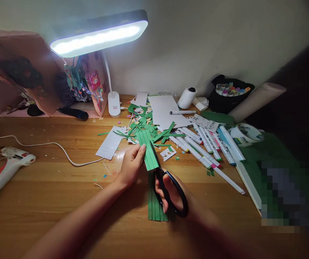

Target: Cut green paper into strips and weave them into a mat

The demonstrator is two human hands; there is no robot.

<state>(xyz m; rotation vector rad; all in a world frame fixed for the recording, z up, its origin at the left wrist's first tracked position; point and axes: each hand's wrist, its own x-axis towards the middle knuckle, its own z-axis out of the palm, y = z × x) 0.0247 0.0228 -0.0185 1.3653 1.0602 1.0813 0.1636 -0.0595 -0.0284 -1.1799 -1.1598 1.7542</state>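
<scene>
My left hand [133,162] pinches a green paper strip piece [146,149] marked with dark lengthwise lines. In my right hand [167,192] is a pair of black-handled scissors [182,201], its blades at the right edge of that green paper. Below, partly hidden by my right hand and the scissors, a second lined green piece [157,212] lies on the table. Just beyond the held paper is a heap of green paper scraps [145,122], with several longer green strips on its right side.
At left lie a glue gun [16,162] and a white cord [59,144]. A lit lamp [100,36] hangs over the back. Markers [203,140], a tape roll [247,133] and a black pen holder [230,99] stand or lie at right. White paper [165,111] rests behind the scraps.
</scene>
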